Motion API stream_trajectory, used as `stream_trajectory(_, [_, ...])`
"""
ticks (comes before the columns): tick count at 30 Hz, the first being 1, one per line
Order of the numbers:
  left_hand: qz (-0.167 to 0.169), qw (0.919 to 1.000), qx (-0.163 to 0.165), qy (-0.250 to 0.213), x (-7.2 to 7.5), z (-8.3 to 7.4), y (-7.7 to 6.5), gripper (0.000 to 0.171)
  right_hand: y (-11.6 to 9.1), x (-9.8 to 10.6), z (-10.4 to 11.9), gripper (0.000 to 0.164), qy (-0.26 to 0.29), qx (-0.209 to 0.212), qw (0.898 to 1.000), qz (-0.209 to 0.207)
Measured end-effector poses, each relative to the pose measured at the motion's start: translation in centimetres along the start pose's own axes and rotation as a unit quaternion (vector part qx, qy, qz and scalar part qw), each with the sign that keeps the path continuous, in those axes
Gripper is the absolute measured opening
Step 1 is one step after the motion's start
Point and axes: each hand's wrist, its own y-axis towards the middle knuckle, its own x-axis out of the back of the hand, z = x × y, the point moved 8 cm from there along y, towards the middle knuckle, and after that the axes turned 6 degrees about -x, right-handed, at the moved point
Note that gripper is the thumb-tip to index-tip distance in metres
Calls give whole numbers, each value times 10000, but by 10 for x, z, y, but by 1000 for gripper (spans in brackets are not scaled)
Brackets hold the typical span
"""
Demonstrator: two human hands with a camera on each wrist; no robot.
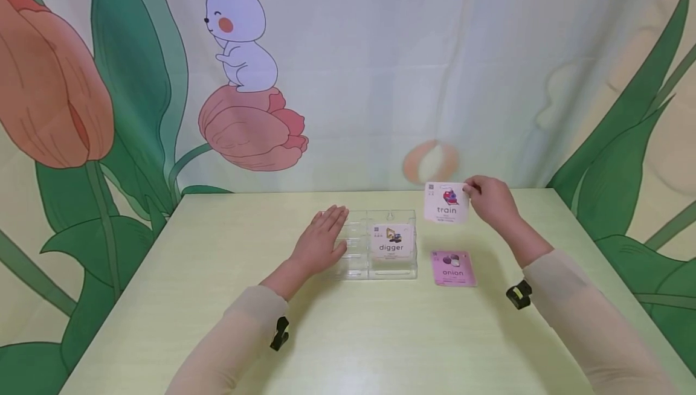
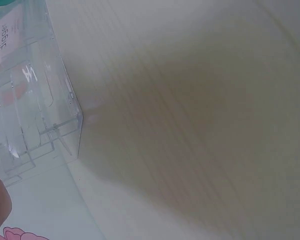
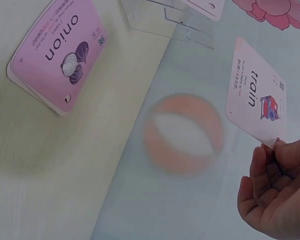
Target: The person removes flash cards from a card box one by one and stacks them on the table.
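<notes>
In the head view my right hand (image 1: 492,202) pinches the train flashcard (image 1: 446,203) by its right edge and holds it up off the table. The right wrist view shows the train card (image 3: 257,95) between thumb and fingers. My left hand (image 1: 321,241) lies with straight fingers on the left part of a clear plastic card rack (image 1: 391,274). A digger flashcard (image 1: 391,241) stands in the rack's right column. To the right of the rack lies a pink onion flashcard (image 1: 454,269), on top of a small stack (image 3: 35,99) as the right wrist view shows.
The pale wooden table (image 1: 348,334) runs back to a printed curtain (image 1: 353,81) with a rabbit and tulips. Black wrist straps hang at both sleeves (image 1: 239,322).
</notes>
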Motion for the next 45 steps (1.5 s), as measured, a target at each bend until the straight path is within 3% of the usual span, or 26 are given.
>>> stream_trajectory(15, [27,10000,55,-7,0,0,0,67,-2,-11,-21,34,-65,-73,10000,1])
stream_trajectory(45, [20,10000,75,36,-2,1,1,67,-15,-43,-58,35,-30,-390,9981,482])
